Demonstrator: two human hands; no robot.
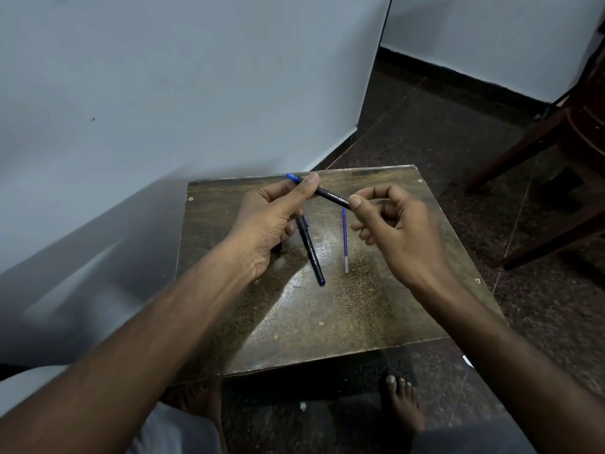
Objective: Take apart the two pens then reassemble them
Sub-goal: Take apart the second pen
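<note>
A person sits at a small worn desk (pixel 376 316), holding a black pen barrel (pixel 330 194) in the air above it with both hands. The likeliest slip is the barrel twisting free and dropping, since only fingertips pinch each end; the loose blue refill (pixel 345 240) could also roll off the desk if knocked. The left hand (pixel 271 217) has thumb and fingers closed around the barrel's blue-tipped far end. The right hand (pixel 393 221) pinches the near end, fingers curled tight. A second black pen (pixel 311 253) lies on the desk below the left hand, just beside the refill.
</note>
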